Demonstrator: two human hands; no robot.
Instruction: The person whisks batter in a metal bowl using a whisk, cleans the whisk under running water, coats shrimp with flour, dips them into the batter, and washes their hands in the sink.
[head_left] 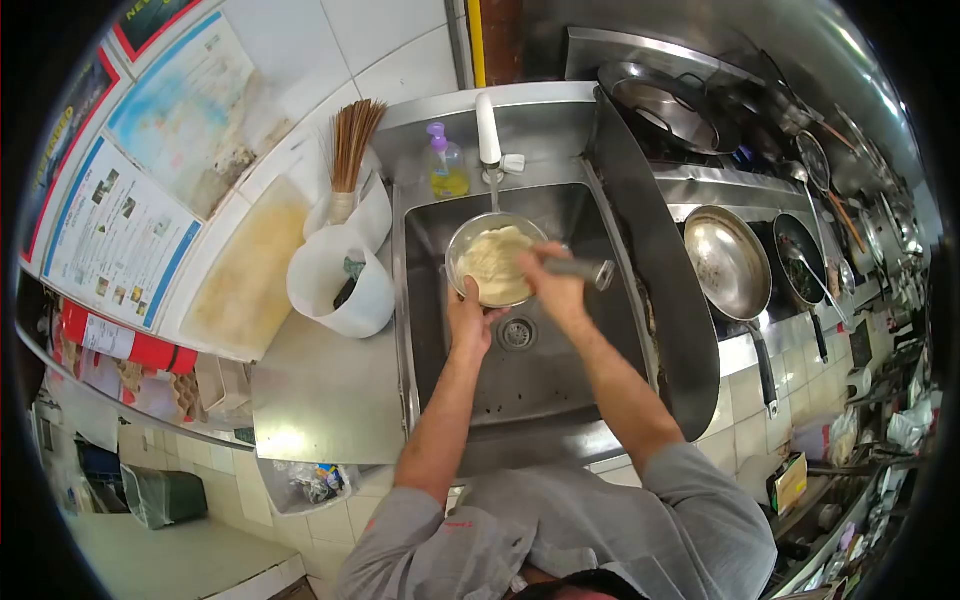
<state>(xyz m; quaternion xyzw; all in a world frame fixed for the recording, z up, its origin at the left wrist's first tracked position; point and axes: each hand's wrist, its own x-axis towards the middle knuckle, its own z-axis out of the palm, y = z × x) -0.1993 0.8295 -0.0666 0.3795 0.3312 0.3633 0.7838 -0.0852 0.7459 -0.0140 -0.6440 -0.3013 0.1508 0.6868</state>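
A round metal bowl or pan is over the sink, under the tap, with a pale yellow, lumpy or creamy mass inside. My left hand grips its lower left rim, thumb up against the side. My right hand, smeared by motion, is closed at the right rim on a grey handle with a metal end. Whether this handle belongs to the pan or to a separate tool, I cannot tell. A thin stream seems to fall from the white tap at the far rim.
The steel sink has a drain below the bowl. A soap bottle stands behind left. White tubs and a stick brush are at the left. Right of a metal partition are a frying pan and other pans.
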